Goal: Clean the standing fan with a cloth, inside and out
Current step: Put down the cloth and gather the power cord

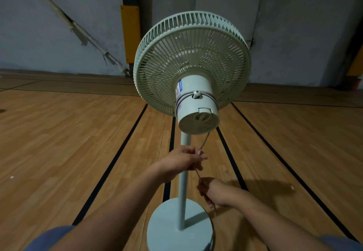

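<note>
A pale green standing fan (pixel 191 62) faces away from me, its rear grille and round motor housing (pixel 197 107) toward the camera. Its grey power cord (pixel 205 138) is wound around the housing and hangs down beside the pole (pixel 183 195). My left hand (pixel 181 162) pinches the cord just below the housing. My right hand (pixel 213 192) grips the same cord lower down, right of the pole and above the round base (pixel 167 229). No cloth is in view.
The fan stands on a wooden floor (pixel 68 142) marked with black lines. A grey wall (pixel 59 24) runs behind it, with a yellow padded post (pixel 130 34) and a leaning board (pixel 227 3) near the fan head.
</note>
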A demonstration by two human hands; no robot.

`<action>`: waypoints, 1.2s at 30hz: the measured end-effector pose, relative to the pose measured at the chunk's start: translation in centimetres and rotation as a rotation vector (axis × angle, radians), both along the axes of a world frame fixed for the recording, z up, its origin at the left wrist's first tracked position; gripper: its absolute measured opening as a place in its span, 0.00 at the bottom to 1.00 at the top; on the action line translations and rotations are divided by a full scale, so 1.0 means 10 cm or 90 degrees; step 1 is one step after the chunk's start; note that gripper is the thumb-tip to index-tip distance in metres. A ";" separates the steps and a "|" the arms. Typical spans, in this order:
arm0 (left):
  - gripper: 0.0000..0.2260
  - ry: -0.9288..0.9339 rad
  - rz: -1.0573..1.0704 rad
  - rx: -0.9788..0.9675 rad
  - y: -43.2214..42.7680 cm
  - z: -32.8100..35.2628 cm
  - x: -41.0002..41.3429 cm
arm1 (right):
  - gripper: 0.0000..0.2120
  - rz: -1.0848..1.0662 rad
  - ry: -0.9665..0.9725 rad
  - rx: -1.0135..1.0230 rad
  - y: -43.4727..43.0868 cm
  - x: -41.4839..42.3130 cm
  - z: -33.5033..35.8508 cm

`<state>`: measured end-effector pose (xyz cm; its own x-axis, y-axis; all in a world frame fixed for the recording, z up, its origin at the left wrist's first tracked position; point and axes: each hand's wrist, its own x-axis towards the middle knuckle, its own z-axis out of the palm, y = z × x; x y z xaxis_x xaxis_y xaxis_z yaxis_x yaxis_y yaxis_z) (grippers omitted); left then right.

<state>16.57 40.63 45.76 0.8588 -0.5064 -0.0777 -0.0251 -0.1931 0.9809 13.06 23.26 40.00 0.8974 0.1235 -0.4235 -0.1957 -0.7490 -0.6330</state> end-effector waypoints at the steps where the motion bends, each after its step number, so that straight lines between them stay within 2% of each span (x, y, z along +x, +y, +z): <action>1: 0.07 0.017 0.027 -0.028 0.04 0.00 0.01 | 0.08 -0.003 0.010 0.013 -0.07 0.02 0.01; 4: 0.03 0.081 0.072 -0.136 0.21 0.04 0.07 | 0.10 0.036 0.046 0.025 -0.31 0.07 0.08; 6: 0.05 0.140 0.108 -0.222 0.33 0.08 0.11 | 0.11 0.066 0.062 0.055 -0.46 0.10 0.20; 10: 0.07 0.241 0.162 -0.373 0.56 0.21 0.17 | 0.11 0.055 0.012 0.151 -0.70 0.10 0.63; 12: 0.05 0.271 0.153 -0.427 0.65 0.30 0.18 | 0.09 0.046 -0.075 0.162 -0.75 0.06 0.87; 15: 0.11 0.310 0.139 -0.535 0.74 0.41 0.19 | 0.03 0.054 -0.244 0.145 -0.68 -0.05 1.17; 17: 0.12 0.337 0.124 -0.621 0.80 0.48 0.18 | 0.07 0.067 -0.366 0.145 -0.55 -0.12 1.35; 21: 0.16 0.375 0.061 -0.784 0.82 0.56 0.14 | 0.05 0.074 -0.632 0.141 -0.22 -0.21 1.76; 25: 0.20 0.373 -0.006 -0.855 0.78 0.62 0.08 | 0.03 0.010 -0.831 0.150 0.01 -0.08 2.14; 30: 0.25 0.341 -0.040 -0.854 0.74 0.59 0.07 | 0.10 -0.070 -0.814 0.075 -0.05 0.28 2.19; 33: 0.24 0.295 -0.038 -0.792 0.77 0.54 0.10 | 0.16 -0.090 -0.718 -0.005 -0.20 0.45 1.78; 36: 0.23 0.240 0.033 -0.670 0.73 0.48 0.13 | 0.11 -0.113 -0.589 0.012 -0.37 0.55 1.23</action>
